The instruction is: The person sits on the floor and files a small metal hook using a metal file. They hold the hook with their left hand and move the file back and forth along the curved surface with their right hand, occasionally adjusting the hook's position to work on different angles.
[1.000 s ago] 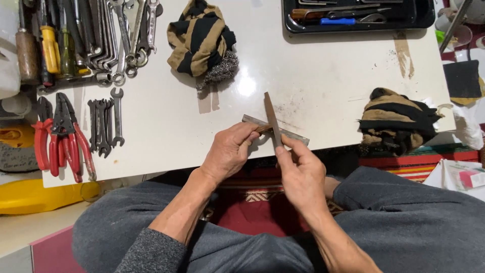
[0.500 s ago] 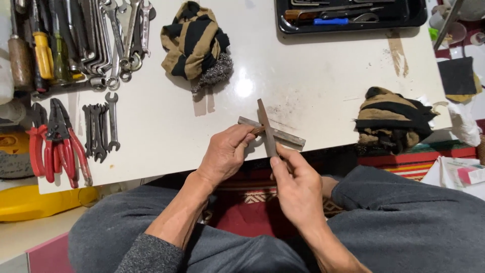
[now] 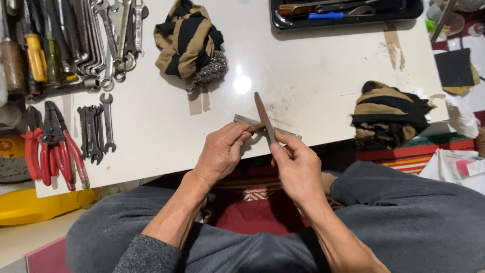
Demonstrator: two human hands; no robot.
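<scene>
My left hand (image 3: 221, 151) grips one end of a flat grey metal bar (image 3: 244, 121) that lies across the near edge of the white table (image 3: 313, 76). My right hand (image 3: 298, 169) holds a dark flat file (image 3: 263, 115) by its handle end. The file lies crosswise over the bar and points away from me. Both hands sit just over the table's front edge, above my lap in grey trousers.
Several small spanners (image 3: 96, 129) and red-handled pliers (image 3: 50, 149) lie at the left. Larger wrenches and screwdrivers (image 3: 76, 40) fill the far left. A striped rag with steel wool (image 3: 189, 43) sits behind, another striped rag (image 3: 386, 114) at the right edge, a black tool tray (image 3: 343, 12) at the back.
The file has slid a little along the bar, first drawn back towards me, then pushed slightly forward again. My left hand keeps its hold on the bar.
</scene>
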